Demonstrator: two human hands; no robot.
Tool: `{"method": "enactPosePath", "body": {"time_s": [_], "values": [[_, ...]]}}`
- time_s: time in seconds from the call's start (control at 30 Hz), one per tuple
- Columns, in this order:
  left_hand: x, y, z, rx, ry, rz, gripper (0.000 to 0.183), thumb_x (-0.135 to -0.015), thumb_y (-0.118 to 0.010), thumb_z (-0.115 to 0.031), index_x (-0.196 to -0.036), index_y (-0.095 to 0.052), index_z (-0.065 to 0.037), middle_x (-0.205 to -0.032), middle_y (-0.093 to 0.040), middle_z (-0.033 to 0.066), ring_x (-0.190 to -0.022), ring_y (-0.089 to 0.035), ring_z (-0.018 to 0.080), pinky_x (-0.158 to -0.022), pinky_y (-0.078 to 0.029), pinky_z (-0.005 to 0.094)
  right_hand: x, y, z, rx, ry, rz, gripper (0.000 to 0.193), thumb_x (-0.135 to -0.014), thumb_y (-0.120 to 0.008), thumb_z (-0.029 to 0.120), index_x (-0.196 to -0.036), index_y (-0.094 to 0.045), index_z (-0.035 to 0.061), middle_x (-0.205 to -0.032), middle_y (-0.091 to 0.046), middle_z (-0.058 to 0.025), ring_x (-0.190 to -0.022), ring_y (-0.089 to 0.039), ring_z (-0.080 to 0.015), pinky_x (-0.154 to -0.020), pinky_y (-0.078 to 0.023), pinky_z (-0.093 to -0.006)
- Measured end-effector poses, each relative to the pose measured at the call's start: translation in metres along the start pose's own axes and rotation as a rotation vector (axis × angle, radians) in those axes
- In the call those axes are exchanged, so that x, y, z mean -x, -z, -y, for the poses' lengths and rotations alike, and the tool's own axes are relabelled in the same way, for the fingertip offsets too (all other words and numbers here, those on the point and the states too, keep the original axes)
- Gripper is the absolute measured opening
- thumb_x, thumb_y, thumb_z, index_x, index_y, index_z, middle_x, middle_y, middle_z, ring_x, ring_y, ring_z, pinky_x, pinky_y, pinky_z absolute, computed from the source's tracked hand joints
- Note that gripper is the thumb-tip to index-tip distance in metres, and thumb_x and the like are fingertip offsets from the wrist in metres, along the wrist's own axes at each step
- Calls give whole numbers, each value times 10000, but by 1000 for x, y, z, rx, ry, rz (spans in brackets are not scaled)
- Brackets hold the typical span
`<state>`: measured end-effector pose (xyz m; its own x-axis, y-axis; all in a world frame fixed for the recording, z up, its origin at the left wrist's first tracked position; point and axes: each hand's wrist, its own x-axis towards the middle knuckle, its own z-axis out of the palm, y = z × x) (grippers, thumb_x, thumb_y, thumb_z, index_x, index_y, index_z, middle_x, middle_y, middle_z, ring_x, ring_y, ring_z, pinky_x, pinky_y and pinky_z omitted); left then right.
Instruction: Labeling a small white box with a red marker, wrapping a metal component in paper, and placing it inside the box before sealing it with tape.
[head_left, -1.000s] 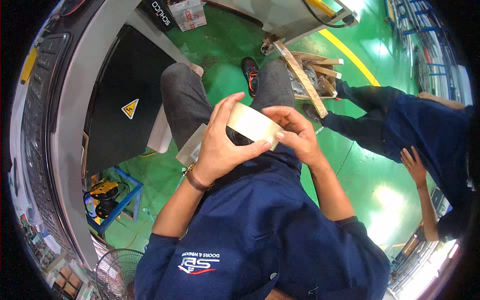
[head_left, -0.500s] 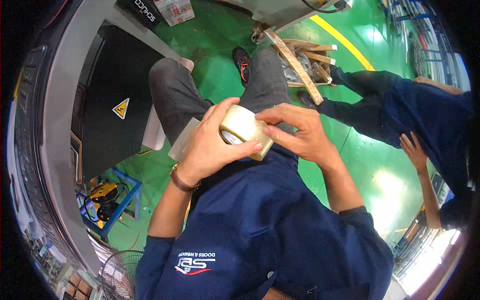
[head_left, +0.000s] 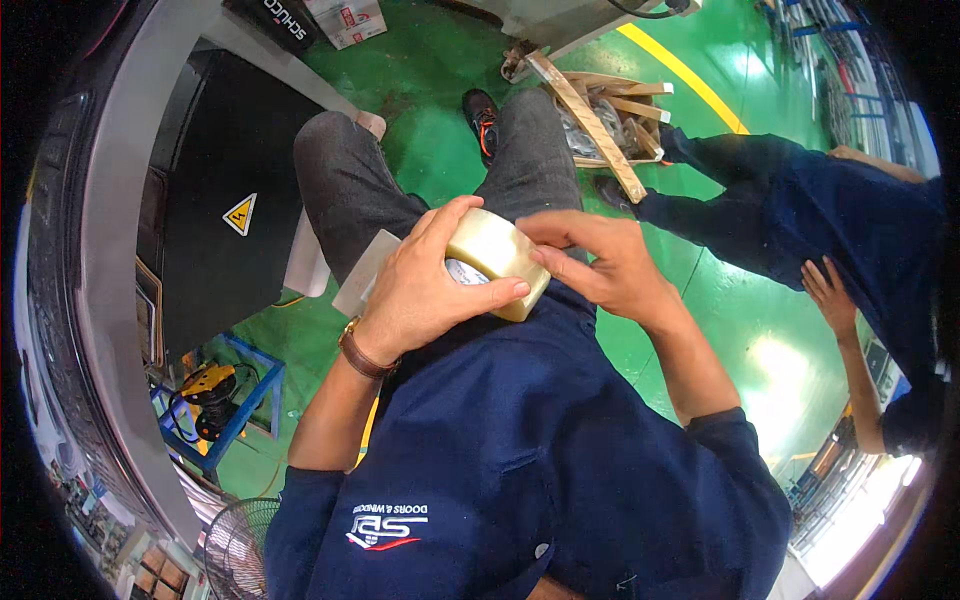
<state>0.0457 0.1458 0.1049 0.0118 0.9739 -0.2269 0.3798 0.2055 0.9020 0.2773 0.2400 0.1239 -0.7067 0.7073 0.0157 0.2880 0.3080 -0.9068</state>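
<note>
A wide roll of clear, yellowish packing tape is held in front of my waist, above my thighs. My left hand wraps round its left side, the thumb along the near edge and the fingers at the far edge. At the roll's right side, my right hand has thumb and forefinger bent close together against the tape's outer face. Whether a loose tape end sits between those fingertips is too small to tell. A flat whitish piece shows beside my left hand, over my left thigh; whether the hand holds it is hidden.
Left stands a grey-framed machine with a black panel. A yellow tool rests on a blue metal frame, near a fan. Ahead, a box of wood offcuts stands on the green floor. A co-worker is at right.
My right fingers have slid slightly along the tape's face, and the roll has shifted a little to the right and turned slightly. My left hand keeps its hold.
</note>
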Motion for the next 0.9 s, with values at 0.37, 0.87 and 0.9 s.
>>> {"method": "enactPosePath", "body": {"time_s": [0.37, 0.87, 0.9], "values": [[-2, 3, -9, -87, 34, 60, 988, -738, -903, -571, -1466, -549, -5, -1379, -634, 233, -1260, -654, 387, -1049, -527, 452, -18, 21, 5, 248, 146, 206, 160, -950, -719, 128, -1068, -720, 20, -978, -738, -135, -889, -736, -339, -769, -586, -424], [-7, 14, -2, 145, 139, 150, 990, -770, -890, -567, -1484, -534, 19, -1333, -665, 237, -1266, -655, 369, -1067, -515, 445, -23, 11, 15, 253, 386, 180, 197, -866, -681, 43, -998, -538, 17, -1052, -577, -166, -888, -624, -359, -751, -540, -431], [-7, 15, -2, 224, 186, 186, 978, -779, -891, -553, -1483, -534, 24, -1329, -666, 242, -1276, -647, 373, -1074, -510, 444, -21, 8, 16, 152, 291, 135, 189, -862, -664, 27, -998, -533, 21, -1089, -577, -173, -901, -628, -358, -774, -543, -422]]}}
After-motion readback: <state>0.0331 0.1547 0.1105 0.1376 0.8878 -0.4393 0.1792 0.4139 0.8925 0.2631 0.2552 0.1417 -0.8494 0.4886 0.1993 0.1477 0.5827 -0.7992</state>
